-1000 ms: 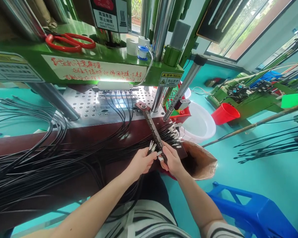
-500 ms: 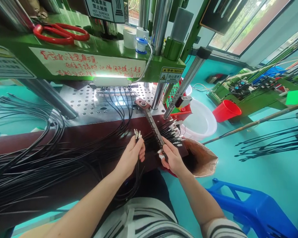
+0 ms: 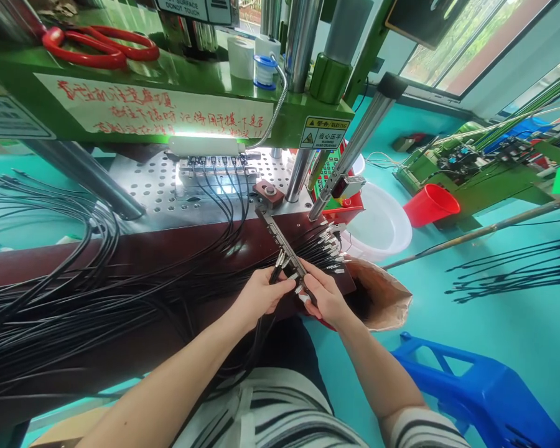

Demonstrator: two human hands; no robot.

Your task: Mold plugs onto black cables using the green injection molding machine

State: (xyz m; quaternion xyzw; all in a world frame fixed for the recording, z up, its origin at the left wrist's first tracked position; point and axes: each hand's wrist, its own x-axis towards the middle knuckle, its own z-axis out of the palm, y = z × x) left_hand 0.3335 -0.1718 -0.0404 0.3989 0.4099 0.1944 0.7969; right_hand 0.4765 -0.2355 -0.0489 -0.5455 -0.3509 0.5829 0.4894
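My left hand (image 3: 264,294) is shut on a small bunch of black cables with metal terminal ends, holding the terminals against a dark slotted metal bar (image 3: 284,249). My right hand (image 3: 324,294) grips the lower end of that bar. Beyond the bar, a fan of metal-tipped cable ends (image 3: 330,250) sticks out to the right. A thick bundle of black cables (image 3: 51,298) lies over the dark red machine edge (image 3: 168,246). Several cables run up to the perforated steel mold plate (image 3: 144,193).
The green molding machine (image 3: 168,106) stands ahead, with steel columns and red scissors (image 3: 93,53) on its ledge. To the right are a brown paper bag (image 3: 382,292), a white basin (image 3: 378,218), a red cup (image 3: 430,205) and a blue stool (image 3: 476,392).
My left hand has come back down and right from its raised spot, bringing the cable ends to the bar. The bar's upper end now lies nearer the plate's red-brown block; the view has shifted slightly.
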